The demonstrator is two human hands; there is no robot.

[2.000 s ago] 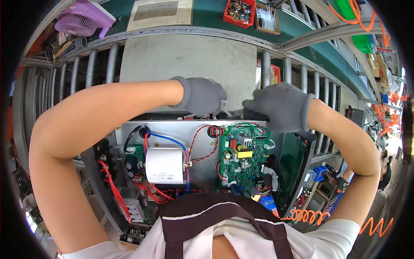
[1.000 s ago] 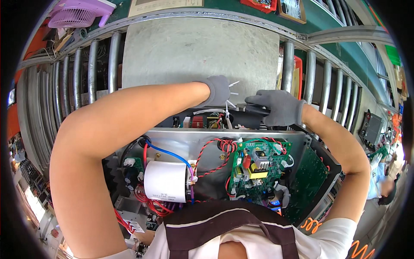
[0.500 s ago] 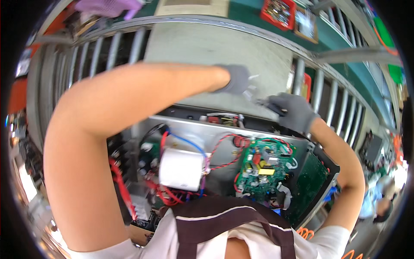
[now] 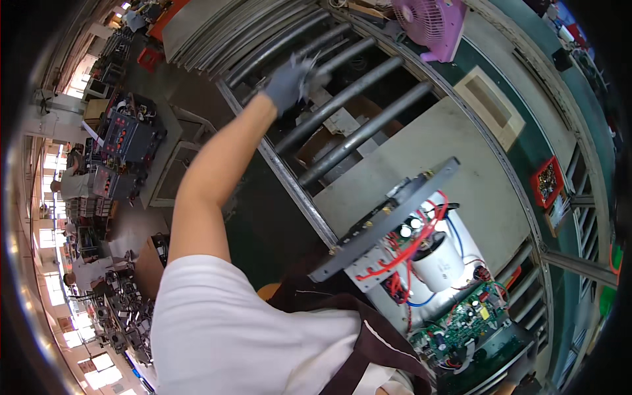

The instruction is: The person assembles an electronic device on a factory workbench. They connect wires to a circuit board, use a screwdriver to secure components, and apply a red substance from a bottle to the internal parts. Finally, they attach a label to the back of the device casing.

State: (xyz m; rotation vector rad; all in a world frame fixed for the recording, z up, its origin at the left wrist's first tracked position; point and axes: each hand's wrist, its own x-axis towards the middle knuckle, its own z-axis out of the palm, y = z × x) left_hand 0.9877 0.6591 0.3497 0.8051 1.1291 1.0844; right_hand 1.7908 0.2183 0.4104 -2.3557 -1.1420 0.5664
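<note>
Blur over the left hand (image 4: 285,89) near rollers (image 4: 355,93), fingers (image 4: 304,71) open or closed impossible to tell

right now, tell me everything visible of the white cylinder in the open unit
The white cylinder looks smooth and plastic, with faint dark marks on its curved surface. It lies on its side in the open metal unit, between red wires and the green circuit board. A blue wire runs close; contact is unclear.
</note>
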